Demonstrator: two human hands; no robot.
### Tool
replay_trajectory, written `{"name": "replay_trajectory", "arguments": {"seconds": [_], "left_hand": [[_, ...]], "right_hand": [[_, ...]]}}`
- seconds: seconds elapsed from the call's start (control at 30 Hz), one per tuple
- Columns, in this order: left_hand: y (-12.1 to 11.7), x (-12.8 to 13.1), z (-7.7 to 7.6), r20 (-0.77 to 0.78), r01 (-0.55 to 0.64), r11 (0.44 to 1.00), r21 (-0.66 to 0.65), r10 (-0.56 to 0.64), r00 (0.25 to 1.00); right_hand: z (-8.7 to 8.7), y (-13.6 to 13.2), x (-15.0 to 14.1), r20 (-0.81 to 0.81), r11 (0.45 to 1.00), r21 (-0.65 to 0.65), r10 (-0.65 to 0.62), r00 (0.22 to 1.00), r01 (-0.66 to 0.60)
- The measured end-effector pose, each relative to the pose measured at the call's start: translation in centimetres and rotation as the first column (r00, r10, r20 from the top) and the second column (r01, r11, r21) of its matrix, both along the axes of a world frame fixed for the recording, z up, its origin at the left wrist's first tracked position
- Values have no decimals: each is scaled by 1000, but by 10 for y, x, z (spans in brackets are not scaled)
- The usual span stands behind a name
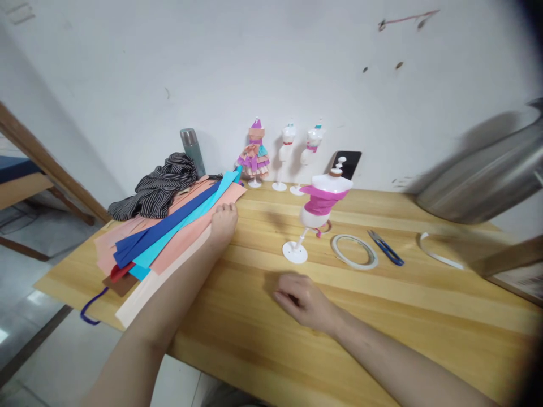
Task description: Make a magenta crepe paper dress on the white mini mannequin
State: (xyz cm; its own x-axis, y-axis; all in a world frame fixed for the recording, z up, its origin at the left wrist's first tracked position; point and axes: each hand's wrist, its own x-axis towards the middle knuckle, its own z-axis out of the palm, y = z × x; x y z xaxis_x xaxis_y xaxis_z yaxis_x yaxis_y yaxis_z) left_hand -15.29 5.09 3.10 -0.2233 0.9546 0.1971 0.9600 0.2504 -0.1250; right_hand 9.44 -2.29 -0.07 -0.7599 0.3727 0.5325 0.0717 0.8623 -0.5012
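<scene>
At the right end of a pile of colored crepe paper strips, my left hand is closed, its fingers curled at the end of a pale peach paper strip. Part of that strip is hidden under my forearm. Salmon, light blue and dark blue strips lie beside it. My right hand rests on the table, loosely curled, with nothing visible in it. Just beyond it stands a small white mannequin with pink paper around its chest, tilted in view on a round base.
A tape roll, blue thread snips and a white strip lie to the right. Along the wall stand a dressed mannequin, two barer ones, a phone and a flask. Striped cloth lies left; a large metal vessel stands right.
</scene>
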Motion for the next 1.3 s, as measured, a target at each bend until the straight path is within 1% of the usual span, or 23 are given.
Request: {"name": "replay_trajectory", "arguments": {"seconds": [0.07, 0.13, 0.2, 0.27, 0.33, 0.43, 0.5, 0.57, 0.67, 0.77, 0.9, 1.0, 1.13, 1.3], "left_hand": [[3, 0, -3, 15, 51, 998, -44, -50, 999], [5, -2, -2, 28, 94, 993, -70, -93, 995], [5, -6, 2, 35, 129, 989, -69, -127, 991], [3, -13, 10, 35, 141, 989, -46, -139, 990], [0, -24, 19, 30, 113, 994, -5, -113, 993], [-3, -48, 29, 33, 30, 999, 42, -32, 999], [-3, -66, 31, 57, -14, 999, 29, 12, 998], [-1, -82, 33, 90, -27, 1000, 6, 27, 996], [3, -97, 36, 121, -38, 999, 2, 38, 992], [6, -104, 41, 121, -92, 995, 38, 87, 989], [8, -106, 46, 105, -147, 986, 83, 138, 985], [8, -106, 48, 89, -155, 982, 108, 146, 985], [9, -110, 52, 83, -136, 985, 108, 127, 988], [9, -115, 62, 91, -190, 976, 107, 180, 979]], "right_hand": [[-1, 0, 0, -3, 1000, -6, 0, 1000, 0], [-2, 0, 0, -3, 1000, -7, -1, 1000, 1], [-2, 0, 0, -2, 1000, -6, 4, 1000, -4], [-2, 0, 0, -7, 1000, -4, 8, 1000, -8], [-1, 0, 0, -11, 1000, -1, 6, 1000, -6], [-1, 1, 0, -4, 1000, -1, 3, 1000, -3], [-3, 1, 0, -1, 1000, 1, 1, 1000, -1], [-4, 1, 0, 4, 1000, 2, -3, 1000, 3], [-5, 1, 0, 14, 1000, 0, -5, 1000, 5], [-3, 1, 0, 11, 1000, 0, -6, 1000, 6], [-1, 1, -1, 5, 1000, 4, -11, 1000, 11], [0, 0, -1, 3, 1000, 11, -16, 1000, 16], [2, 0, -1, 3, 1000, 3, -14, 1000, 14], [0, 0, 0, 20, 1000, -10, -13, 1000, 13]]}}
